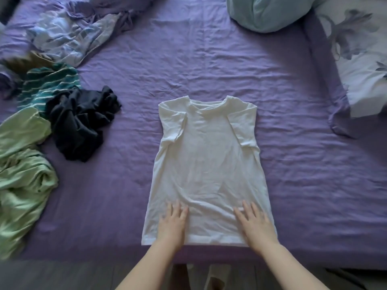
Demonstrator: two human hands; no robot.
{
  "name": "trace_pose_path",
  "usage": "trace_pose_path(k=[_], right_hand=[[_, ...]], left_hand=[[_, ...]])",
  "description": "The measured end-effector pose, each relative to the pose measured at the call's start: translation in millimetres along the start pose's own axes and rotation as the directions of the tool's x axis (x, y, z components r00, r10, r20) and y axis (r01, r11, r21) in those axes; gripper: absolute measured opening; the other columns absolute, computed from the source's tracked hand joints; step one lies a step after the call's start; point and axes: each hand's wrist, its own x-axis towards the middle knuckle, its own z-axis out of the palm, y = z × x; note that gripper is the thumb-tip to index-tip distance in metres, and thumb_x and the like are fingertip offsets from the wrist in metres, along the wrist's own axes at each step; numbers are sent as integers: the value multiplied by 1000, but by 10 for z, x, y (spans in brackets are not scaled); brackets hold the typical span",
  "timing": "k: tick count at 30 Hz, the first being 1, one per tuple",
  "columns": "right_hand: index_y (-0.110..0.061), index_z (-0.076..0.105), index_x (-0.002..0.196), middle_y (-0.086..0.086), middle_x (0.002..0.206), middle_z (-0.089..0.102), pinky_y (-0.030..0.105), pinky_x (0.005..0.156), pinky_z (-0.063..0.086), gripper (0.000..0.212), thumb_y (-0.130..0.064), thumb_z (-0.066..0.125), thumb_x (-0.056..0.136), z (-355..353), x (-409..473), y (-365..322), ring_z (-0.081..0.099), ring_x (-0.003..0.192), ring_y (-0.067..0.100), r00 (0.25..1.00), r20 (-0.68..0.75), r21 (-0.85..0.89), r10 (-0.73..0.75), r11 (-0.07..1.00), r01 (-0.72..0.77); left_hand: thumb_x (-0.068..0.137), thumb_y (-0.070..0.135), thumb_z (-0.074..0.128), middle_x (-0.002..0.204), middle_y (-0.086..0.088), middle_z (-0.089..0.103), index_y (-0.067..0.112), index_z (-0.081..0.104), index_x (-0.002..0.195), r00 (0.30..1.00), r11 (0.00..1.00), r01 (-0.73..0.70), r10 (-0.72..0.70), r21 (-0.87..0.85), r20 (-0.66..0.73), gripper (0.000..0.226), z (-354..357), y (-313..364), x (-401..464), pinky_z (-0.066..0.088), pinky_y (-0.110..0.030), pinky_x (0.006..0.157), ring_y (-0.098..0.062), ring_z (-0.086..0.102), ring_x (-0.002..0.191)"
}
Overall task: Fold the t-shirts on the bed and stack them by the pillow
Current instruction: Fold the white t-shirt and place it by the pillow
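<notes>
A white t-shirt (207,164) lies flat on the purple bed sheet (209,59), collar away from me, both sleeves folded inward onto its body. My left hand (172,223) rests flat on the lower left of the shirt with fingers straight. My right hand (254,225) lies flat on the lower right, fingers spread. A crumpled black t-shirt (79,122), a teal striped t-shirt (48,84) and a light green t-shirt (23,168) lie in a heap at the left. A pale blue pillow (266,13) sits at the far right.
A rumpled patterned duvet (69,34) covers the far left of the bed. A floral white pillow (360,59) lies at the right edge. The bed's near edge runs just below my wrists, with dark floor (62,275) under it.
</notes>
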Motion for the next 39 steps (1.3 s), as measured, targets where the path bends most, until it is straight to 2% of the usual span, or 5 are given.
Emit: trace_pose_path(k=[12, 18, 30, 33, 39], right_hand=[[-47, 17, 142, 6, 158, -9, 39, 111, 26, 59, -17, 38, 96, 297, -324, 94, -11, 144, 32, 987, -75, 178, 143, 976, -128], [-40, 18, 144, 4, 158, -10, 41, 112, 23, 68, -1, 36, 92, 301, -287, -16, -15, 144, 30, 976, -72, 218, 206, 958, -186], [-24, 27, 141, 13, 157, -1, 33, 94, 45, 79, 16, 51, 77, 439, -549, -11, 10, 145, 33, 975, -162, 86, 151, 987, -138], [-4, 67, 85, 23, 112, 64, 32, 42, 54, 65, 17, 83, 25, 493, -493, 133, 66, 98, 39, 975, -219, -75, 37, 996, -55], [-9, 66, 60, 11, 68, 64, 25, 31, 42, 59, 1, 85, 5, 422, -373, 331, 64, 59, 25, 988, -129, -217, -86, 975, 56]], left_hand=[[98, 29, 36, 158, -10, -11, 41, 38, 134, 978, 973, 146, -170, -178, -124, 37, 272, -105, -218, 11, -52, 116, -37, -7, 145], [100, 26, 32, 156, -12, 7, 30, 48, 124, 892, 840, 361, -438, -405, -114, 30, 238, -244, -133, 31, -48, 108, -37, 29, 134], [98, 26, 38, 120, -4, 51, 35, 52, 125, 877, 873, 407, -456, -269, -151, 32, 249, -454, -273, 36, -34, 93, -24, 47, 111], [93, 17, 41, 105, -4, 50, 21, 57, 110, 876, 803, 323, -454, -501, -162, 23, 136, -501, -236, 40, -34, 70, -23, 51, 82], [87, 12, 47, 104, -2, 44, 6, 52, 98, 970, 933, 31, -115, -358, -215, 13, -134, -587, -165, 42, -38, 66, -28, 52, 78]])
